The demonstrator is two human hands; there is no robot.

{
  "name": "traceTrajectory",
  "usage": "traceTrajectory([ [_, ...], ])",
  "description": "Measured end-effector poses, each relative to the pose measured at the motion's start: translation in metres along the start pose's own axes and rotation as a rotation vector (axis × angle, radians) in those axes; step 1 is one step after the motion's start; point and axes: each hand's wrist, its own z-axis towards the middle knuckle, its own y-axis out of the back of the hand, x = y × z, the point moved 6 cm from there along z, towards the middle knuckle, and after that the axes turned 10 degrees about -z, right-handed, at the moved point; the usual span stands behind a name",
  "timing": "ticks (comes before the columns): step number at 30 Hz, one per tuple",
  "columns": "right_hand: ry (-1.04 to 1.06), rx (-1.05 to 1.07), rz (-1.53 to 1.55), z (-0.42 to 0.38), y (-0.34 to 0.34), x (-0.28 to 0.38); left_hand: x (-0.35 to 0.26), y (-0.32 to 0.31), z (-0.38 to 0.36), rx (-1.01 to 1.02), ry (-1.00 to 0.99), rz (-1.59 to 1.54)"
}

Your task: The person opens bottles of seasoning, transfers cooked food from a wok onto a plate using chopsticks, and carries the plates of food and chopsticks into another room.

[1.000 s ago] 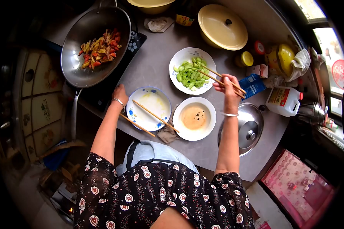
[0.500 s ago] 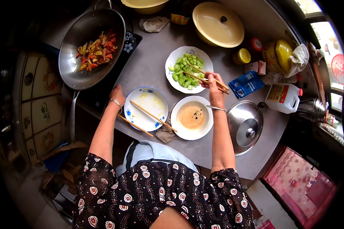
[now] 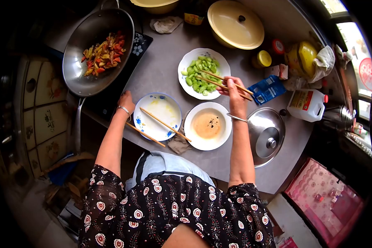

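My right hand (image 3: 234,91) is closed on a pair of wooden chopsticks (image 3: 229,87), whose tips reach into green vegetable pieces (image 3: 201,75) on a white plate (image 3: 184,87). Just below that plate stands a white bowl (image 3: 225,140) of brownish liquid with dark bits. My left hand (image 3: 126,102) rests at the counter edge, left of a blue-patterned plate (image 3: 151,124); its fingers are mostly hidden, so their pose is unclear. One chopstick (image 3: 165,124) lies across that plate, another (image 3: 146,135) at its lower left edge.
On the left, a wok (image 3: 76,72) with red and yellow food sits on the cooktop (image 3: 141,45). A steel lid (image 3: 258,151) lies right of my right forearm. Farther back are a cream lidded pot (image 3: 225,20), jars, a blue packet (image 3: 267,89) and a white jug (image 3: 304,108).
My right hand and its chopsticks have shifted slightly right and down, with the tips still over the green pieces. The left hand has barely moved.
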Motion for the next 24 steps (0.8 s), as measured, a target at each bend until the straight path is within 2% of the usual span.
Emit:
traceTrajectory([
  [3,0.008,0.027,-0.007,0.005,-0.014,-0.016,0.002,-0.001,0.002,-0.018,-0.018,-0.007],
  [5,0.074,-0.034,-0.062,0.010,-0.002,-0.017,0.006,-0.002,0.004,-0.021,-0.017,-0.001],
  [7,0.074,-0.046,-0.091,0.004,0.011,0.003,0.009,-0.006,0.006,-0.001,-0.001,0.006],
  [9,0.037,-0.056,-0.091,-0.006,0.028,0.017,0.009,-0.007,0.007,-0.010,-0.010,0.011],
  [13,-0.096,-0.074,-0.113,-0.017,0.038,-0.003,0.009,-0.007,0.007,-0.008,-0.012,0.016],
  [16,-0.014,-0.097,-0.061,-0.015,0.018,-0.005,0.017,-0.011,0.010,-0.197,-0.152,-0.019],
  [20,0.033,-0.067,-0.018,-0.018,0.019,0.016,0.010,-0.007,0.007,-0.125,-0.107,-0.006],
  [22,-0.024,0.002,-0.025,-0.023,0.013,0.009,0.005,-0.003,0.004,-0.014,-0.025,-0.008],
  [24,-0.068,0.050,-0.041,-0.025,0.001,-0.005,0.006,-0.004,0.004,-0.008,-0.024,-0.010],
])
